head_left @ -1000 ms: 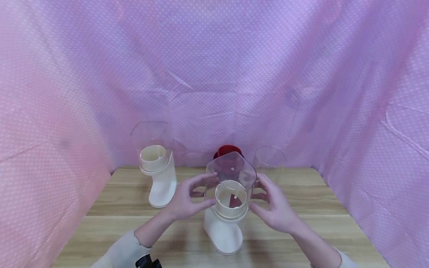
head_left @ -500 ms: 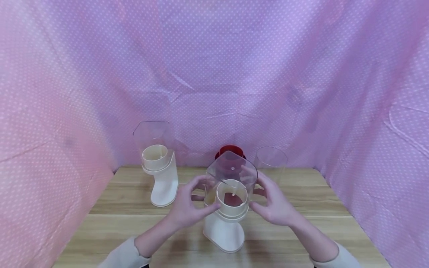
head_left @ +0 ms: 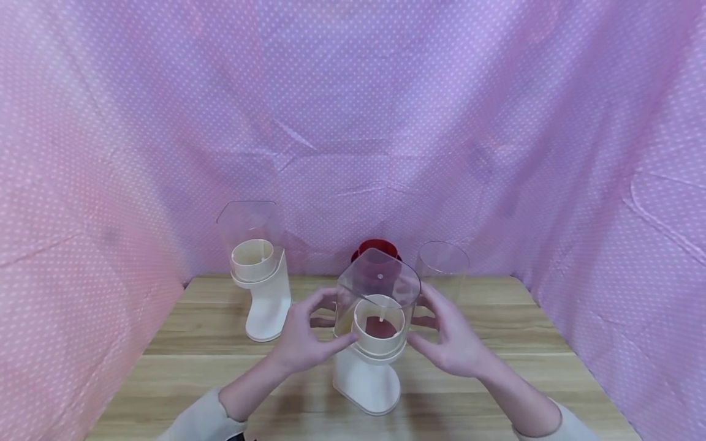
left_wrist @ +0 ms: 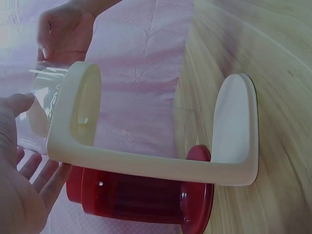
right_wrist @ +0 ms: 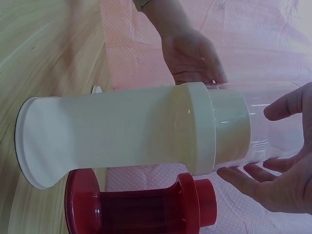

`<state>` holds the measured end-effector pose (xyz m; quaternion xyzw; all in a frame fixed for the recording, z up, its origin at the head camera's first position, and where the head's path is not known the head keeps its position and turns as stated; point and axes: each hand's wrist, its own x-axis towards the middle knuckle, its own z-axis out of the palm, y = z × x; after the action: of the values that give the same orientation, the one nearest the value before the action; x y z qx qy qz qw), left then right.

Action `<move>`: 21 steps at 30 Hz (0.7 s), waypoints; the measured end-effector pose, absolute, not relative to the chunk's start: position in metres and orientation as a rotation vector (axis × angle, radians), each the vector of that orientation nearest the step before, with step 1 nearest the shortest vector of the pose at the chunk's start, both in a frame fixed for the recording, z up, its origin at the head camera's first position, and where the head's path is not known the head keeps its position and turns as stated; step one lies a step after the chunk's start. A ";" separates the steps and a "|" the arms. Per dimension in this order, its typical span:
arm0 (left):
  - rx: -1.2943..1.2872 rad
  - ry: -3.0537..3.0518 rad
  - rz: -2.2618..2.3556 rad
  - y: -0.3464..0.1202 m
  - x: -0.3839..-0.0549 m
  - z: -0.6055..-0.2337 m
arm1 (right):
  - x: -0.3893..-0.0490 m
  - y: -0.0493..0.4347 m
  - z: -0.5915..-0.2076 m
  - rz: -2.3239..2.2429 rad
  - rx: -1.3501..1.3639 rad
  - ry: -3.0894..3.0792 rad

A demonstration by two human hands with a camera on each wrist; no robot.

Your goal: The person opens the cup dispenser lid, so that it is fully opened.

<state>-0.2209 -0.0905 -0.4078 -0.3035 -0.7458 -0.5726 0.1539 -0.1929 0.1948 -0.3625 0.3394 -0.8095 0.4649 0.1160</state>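
Note:
A white stand (head_left: 366, 383) with a rounded foot stands upright in the middle of the table. Its top ring surrounds a cream collar (head_left: 377, 343), through which dark red shows. Fitted over this collar is a clear plastic sleeve (head_left: 380, 263) with an angled upper edge. My left hand (head_left: 302, 340) holds the sleeve's left side, thumb in front and fingers behind. From the right, my right hand (head_left: 453, 343) curves around the same sleeve. In the right wrist view, its fingertips (right_wrist: 234, 176) lie along the clear wall near the collar.
Behind it stands a red stand (right_wrist: 141, 209) of similar shape. A second white stand (head_left: 268, 306) with its own clear sleeve is at back left. At back right is a clear cylinder (head_left: 443, 256). Pink dotted cloth (head_left: 353, 122) surrounds the wooden table (head_left: 209, 380).
The clear sleeve has turned slightly, its upper corner moving left. More dark red shows inside the collar. My left thumb has come onto the collar's front left side.

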 end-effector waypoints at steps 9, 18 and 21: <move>-0.746 -2.101 -1.622 -0.078 -0.206 -0.416 | -0.197 0.199 -0.359 1.362 1.083 -2.377; -0.821 -2.051 -1.615 -0.072 -0.204 -0.420 | -0.189 0.215 -0.355 1.390 1.069 -2.392; -0.834 -2.046 -1.613 -0.069 -0.203 -0.423 | -0.184 0.218 -0.356 1.442 1.122 -2.366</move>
<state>-0.2030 -0.0691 -0.4226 -0.2987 -0.7324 -0.5776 0.2016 -0.1845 0.2175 -0.3557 0.3742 -0.7891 0.4811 0.0761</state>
